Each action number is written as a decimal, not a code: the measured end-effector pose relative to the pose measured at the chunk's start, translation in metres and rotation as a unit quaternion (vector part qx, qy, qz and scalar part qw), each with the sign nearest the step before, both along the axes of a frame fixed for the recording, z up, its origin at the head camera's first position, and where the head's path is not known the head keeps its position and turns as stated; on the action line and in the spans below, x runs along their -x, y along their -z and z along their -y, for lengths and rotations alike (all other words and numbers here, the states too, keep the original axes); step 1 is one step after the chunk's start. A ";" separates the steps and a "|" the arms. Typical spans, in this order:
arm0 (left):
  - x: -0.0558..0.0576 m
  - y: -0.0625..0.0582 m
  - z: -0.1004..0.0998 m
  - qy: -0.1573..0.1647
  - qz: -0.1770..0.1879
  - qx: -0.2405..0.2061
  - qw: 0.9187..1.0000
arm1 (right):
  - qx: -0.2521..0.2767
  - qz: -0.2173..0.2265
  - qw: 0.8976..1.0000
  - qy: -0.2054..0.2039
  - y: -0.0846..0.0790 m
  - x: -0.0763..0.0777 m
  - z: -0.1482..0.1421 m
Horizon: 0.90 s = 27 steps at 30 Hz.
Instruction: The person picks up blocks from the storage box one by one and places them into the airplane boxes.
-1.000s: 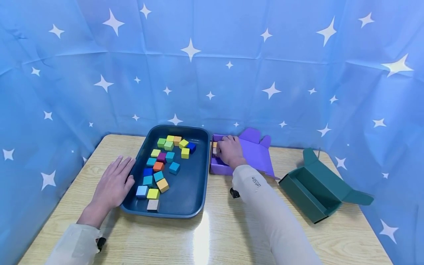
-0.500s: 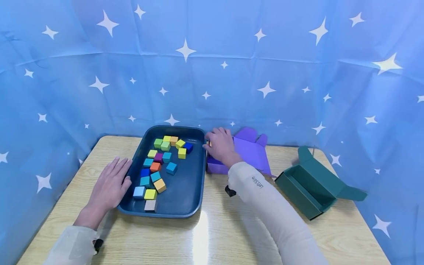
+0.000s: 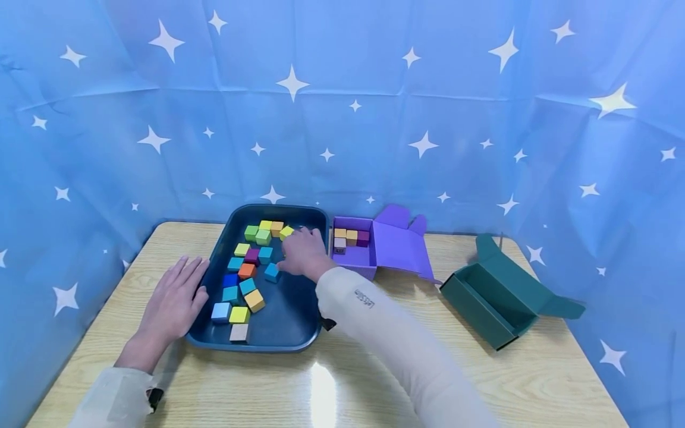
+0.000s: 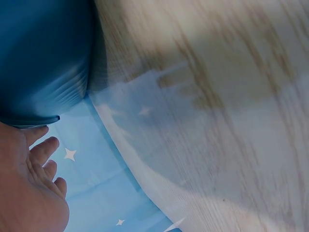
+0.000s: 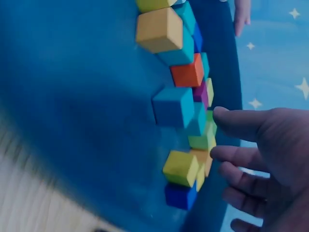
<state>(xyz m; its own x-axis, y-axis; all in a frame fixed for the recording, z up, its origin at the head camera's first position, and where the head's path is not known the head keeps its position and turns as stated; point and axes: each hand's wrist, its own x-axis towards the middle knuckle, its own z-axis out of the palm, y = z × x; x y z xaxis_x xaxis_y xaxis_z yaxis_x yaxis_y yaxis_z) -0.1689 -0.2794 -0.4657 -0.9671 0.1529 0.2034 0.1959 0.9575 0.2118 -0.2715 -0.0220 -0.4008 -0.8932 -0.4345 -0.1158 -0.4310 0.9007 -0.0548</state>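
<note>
A dark blue tray holds many small coloured cubes, mostly in its left and far parts. Over its right half hovers my right hand, fingers relaxed and nothing between thumb and fingertips. In the right wrist view, that hand spreads beside a yellow cube, a dark blue cube and a teal cube. My left hand lies with straight fingers along the tray's left rim; in the left wrist view its fingers show just beneath the rim.
Right of the tray stands an open purple box with several cubes inside, its lid folded out to the right. An open dark green box sits farther right on the wooden table. A blue star-patterned cloth hangs behind.
My right hand has come out of the purple box and moved left over the tray, uncovering the cubes in the box. The left hand keeps its place at the rim.
</note>
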 end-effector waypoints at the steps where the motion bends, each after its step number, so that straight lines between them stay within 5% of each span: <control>1: 0.000 0.000 0.000 0.000 -0.001 0.000 1.000 | -0.003 0.004 1.000 0.003 0.002 0.000 0.004; 15: 0.001 0.000 0.001 0.001 -0.008 -0.005 1.000 | -0.101 0.004 0.995 0.003 0.025 0.001 0.036; 27: 0.001 0.000 0.002 0.004 -0.009 -0.008 1.000 | -0.083 -0.021 0.996 -0.017 0.017 -0.005 0.036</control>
<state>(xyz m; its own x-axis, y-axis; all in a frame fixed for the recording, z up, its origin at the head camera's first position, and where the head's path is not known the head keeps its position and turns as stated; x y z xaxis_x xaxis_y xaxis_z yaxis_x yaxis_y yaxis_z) -0.1698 -0.2819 -0.4660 -0.9621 0.1565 0.2233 0.2066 0.9527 0.2227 -0.2660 -0.0577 -0.4180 -0.8842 -0.4420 -0.1514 -0.4596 0.8809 0.1126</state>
